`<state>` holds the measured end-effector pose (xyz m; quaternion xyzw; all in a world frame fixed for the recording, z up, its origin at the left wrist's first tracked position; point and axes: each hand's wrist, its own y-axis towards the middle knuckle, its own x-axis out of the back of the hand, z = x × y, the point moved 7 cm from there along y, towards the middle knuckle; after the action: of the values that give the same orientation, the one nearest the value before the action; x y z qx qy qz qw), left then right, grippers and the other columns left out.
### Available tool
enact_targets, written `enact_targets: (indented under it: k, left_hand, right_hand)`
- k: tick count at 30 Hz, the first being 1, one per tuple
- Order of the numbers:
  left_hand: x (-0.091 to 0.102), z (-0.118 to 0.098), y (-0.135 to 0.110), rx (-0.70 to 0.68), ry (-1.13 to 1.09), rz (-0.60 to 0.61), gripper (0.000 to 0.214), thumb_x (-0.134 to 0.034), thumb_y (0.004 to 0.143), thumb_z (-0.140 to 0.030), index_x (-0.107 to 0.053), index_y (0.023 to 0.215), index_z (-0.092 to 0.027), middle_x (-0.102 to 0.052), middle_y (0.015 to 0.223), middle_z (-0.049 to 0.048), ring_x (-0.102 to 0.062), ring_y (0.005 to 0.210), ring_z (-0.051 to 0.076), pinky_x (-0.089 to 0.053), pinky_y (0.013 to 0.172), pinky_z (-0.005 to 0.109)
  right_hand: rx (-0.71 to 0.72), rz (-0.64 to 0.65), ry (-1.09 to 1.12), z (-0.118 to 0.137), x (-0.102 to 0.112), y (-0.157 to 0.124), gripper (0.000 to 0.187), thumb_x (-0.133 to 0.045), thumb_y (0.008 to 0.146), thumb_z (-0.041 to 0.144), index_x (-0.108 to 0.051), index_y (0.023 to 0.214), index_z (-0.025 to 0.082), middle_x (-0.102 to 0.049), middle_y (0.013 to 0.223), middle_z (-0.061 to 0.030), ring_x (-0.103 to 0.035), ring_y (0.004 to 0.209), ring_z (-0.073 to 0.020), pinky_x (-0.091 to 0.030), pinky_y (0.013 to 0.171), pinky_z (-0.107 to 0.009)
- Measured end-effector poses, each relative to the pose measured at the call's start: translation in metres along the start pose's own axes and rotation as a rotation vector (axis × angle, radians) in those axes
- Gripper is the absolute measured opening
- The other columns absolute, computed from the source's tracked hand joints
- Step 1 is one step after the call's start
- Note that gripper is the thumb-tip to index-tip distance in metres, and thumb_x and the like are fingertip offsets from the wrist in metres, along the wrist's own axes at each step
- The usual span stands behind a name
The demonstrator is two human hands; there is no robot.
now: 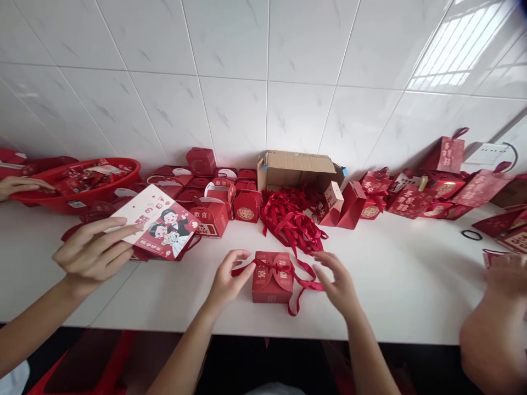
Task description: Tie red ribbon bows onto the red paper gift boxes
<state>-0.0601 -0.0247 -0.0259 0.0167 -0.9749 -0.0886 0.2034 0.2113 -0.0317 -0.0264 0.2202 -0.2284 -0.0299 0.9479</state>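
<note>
A small red gift box (272,292) with gold lettering stands on the white table in front of me. Its curved top flaps meet in the middle, and a red ribbon (303,283) crosses them with a knot or loop at the centre. My left hand (231,278) is at the box's left side, thumb and fingers closed around the ribbon's left end. On the right, my right hand (336,282) has its fingers apart beside the loose ribbon tails, holding nothing visible. Behind the box lies a tangled pile of red ribbons (288,216), spilling from a cardboard box (300,162).
At left, another person's hand (96,247) holds a printed card box (158,225). A further hand (24,186) touches a red basin (132,170) of packets. Several red boxes (247,206) line the wall. Another person's arm (494,323) and a black ring (471,235) are at right.
</note>
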Motion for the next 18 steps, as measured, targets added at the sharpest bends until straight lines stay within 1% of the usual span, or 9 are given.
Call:
enact_targets:
  k: [2, 4, 7, 9, 10, 12, 14, 16, 18]
  left_hand:
    - [-0.014, -0.012, 0.0, -0.045, 0.008, 0.073, 0.032, -0.059, 0.083, -0.037, -0.053, 0.112, -0.023, -0.054, 0.116, 0.0079, -0.053, 0.112, 0.023, -0.043, 0.099, 0.039]
    - [-0.023, -0.024, -0.001, -0.137, 0.096, 0.148, 0.042, -0.061, 0.081, -0.037, -0.052, 0.121, -0.028, -0.047, 0.125, 0.0083, -0.045, 0.123, 0.026, -0.038, 0.104, 0.042]
    - [-0.03, -0.032, -0.003, -0.214, 0.24, 0.234, 0.041, -0.063, 0.08, -0.037, -0.056, 0.12, -0.032, -0.04, 0.132, 0.0079, -0.034, 0.131, 0.03, -0.033, 0.109, 0.046]
    - [-0.032, -0.033, -0.003, -0.227, 0.282, 0.255, 0.037, -0.062, 0.08, -0.037, -0.058, 0.116, -0.03, -0.04, 0.132, 0.0081, -0.034, 0.13, 0.03, -0.034, 0.108, 0.047]
    - [-0.033, -0.033, -0.003, -0.235, 0.291, 0.253, 0.035, -0.061, 0.081, -0.036, -0.058, 0.116, -0.029, -0.04, 0.132, 0.0084, -0.034, 0.13, 0.03, -0.034, 0.108, 0.046]
    - [-0.034, -0.033, -0.004, -0.247, 0.296, 0.248, 0.036, -0.061, 0.081, -0.036, -0.058, 0.116, -0.029, -0.042, 0.13, 0.0086, -0.035, 0.129, 0.029, -0.034, 0.108, 0.046]
    - [-0.035, -0.03, -0.004, -0.236, 0.275, 0.238, 0.033, -0.057, 0.084, -0.037, -0.058, 0.116, -0.03, -0.043, 0.13, 0.008, -0.034, 0.13, 0.029, -0.033, 0.109, 0.046]
    - [-0.035, -0.025, -0.003, -0.208, 0.216, 0.219, 0.03, -0.047, 0.09, -0.035, -0.058, 0.118, -0.031, -0.044, 0.131, 0.007, -0.034, 0.131, 0.027, -0.031, 0.11, 0.045]
    - [-0.034, -0.019, -0.002, -0.178, 0.128, 0.176, 0.033, -0.041, 0.093, -0.032, -0.053, 0.124, -0.031, -0.044, 0.133, 0.0066, -0.036, 0.131, 0.024, -0.03, 0.111, 0.043]
  right_hand:
    - [0.091, 0.146, -0.007, 0.022, -0.026, 0.004, 0.038, -0.059, 0.086, 0.039, -0.057, 0.122, 0.024, -0.051, 0.127, -0.0124, -0.05, 0.119, -0.026, -0.046, 0.096, -0.045]
    - [0.113, 0.256, -0.046, 0.035, -0.045, 0.006, 0.044, -0.06, 0.085, 0.041, -0.055, 0.127, 0.027, -0.042, 0.136, -0.0124, -0.041, 0.127, -0.0286, -0.041, 0.101, -0.049]
    - [0.073, 0.332, -0.11, 0.038, -0.059, 0.007, 0.04, -0.056, 0.088, 0.042, -0.057, 0.125, 0.03, -0.037, 0.14, -0.0115, -0.033, 0.132, -0.032, -0.036, 0.103, -0.055]
    - [0.046, 0.334, -0.122, 0.036, -0.062, 0.007, 0.037, -0.054, 0.089, 0.041, -0.059, 0.124, 0.03, -0.037, 0.139, -0.0114, -0.032, 0.132, -0.0323, -0.036, 0.104, -0.055]
    - [0.033, 0.328, -0.116, 0.034, -0.063, 0.007, 0.036, -0.054, 0.089, 0.04, -0.059, 0.123, 0.029, -0.037, 0.138, -0.0113, -0.034, 0.131, -0.0318, -0.036, 0.103, -0.055]
    - [0.007, 0.307, -0.08, 0.031, -0.064, 0.007, 0.035, -0.056, 0.087, 0.039, -0.061, 0.12, 0.029, -0.039, 0.136, -0.011, -0.041, 0.125, -0.0301, -0.04, 0.101, -0.052]
    - [-0.022, 0.276, -0.022, 0.028, -0.066, 0.006, 0.034, -0.058, 0.086, 0.038, -0.062, 0.118, 0.028, -0.042, 0.131, -0.0106, -0.048, 0.117, -0.0275, -0.046, 0.096, -0.048]
    - [-0.073, 0.241, 0.036, 0.024, -0.067, 0.004, 0.037, -0.058, 0.085, 0.039, -0.059, 0.121, 0.027, -0.044, 0.127, -0.0106, -0.053, 0.109, -0.0245, -0.05, 0.09, -0.043]
    - [-0.156, 0.203, 0.073, 0.018, -0.068, 0.002, 0.048, -0.06, 0.083, 0.041, -0.05, 0.127, 0.025, -0.046, 0.123, -0.0109, -0.057, 0.098, -0.0215, -0.053, 0.082, -0.04]
